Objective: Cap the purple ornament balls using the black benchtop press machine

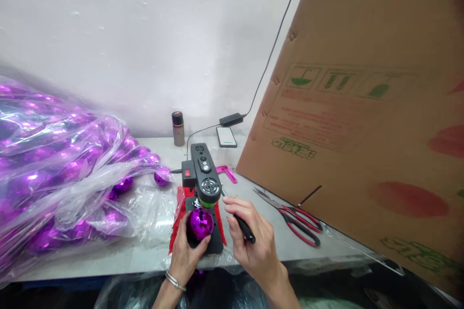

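Note:
A shiny purple ball ornament [201, 224] sits on the black base of a small bench machine [205, 174], directly under its head. My left hand [186, 248] is closed round the ball's near and left sides, fingers and thumb touching it. At the machine's right, my right hand [253, 241] grips a black lever handle [245, 229], whose metal rod runs up toward the machine head. Red sheeting [176, 222] lies beneath the machine base. Where the ball meets the machine is partly hidden by the head.
A clear plastic bag [83, 154] of purple balls covers the left side. Red-handled scissors [295, 217] lie at right, beside a large cardboard box [348, 106]. Behind the machine are a spray can [178, 129], a phone [226, 137] and a power adapter [231, 119] with its cable.

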Demonstrator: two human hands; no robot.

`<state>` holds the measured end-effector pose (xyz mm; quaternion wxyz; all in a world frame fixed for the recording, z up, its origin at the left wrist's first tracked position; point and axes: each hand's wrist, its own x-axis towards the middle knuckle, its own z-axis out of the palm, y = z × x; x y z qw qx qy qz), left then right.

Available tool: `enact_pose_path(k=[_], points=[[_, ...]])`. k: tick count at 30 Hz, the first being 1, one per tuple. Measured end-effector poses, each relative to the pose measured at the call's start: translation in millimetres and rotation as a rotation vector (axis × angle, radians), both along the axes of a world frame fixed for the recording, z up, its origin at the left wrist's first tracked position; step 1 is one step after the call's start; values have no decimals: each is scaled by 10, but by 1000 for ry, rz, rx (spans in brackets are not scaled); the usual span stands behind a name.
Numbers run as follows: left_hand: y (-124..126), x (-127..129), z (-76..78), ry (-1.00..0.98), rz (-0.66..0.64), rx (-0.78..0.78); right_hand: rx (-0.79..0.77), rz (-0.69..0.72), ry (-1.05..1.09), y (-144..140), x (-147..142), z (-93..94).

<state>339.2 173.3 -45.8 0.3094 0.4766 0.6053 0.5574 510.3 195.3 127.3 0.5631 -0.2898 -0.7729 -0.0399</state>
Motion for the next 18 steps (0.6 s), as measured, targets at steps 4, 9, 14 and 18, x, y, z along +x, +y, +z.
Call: enact_pose_path(k=[4,9,14,18], points=[[-8,-92,18,-203,64,-93,3,5,6,-1,-2,2],[32,-177,75,-358,54,-130,0,-7,2,-5,-14,-2],[62,-165,-8,-291,64,-109,6,-18,-3,-13,-22,9],[52,-157,-116,-109,72,-59,6,-22,-1,-20,-29,23]])
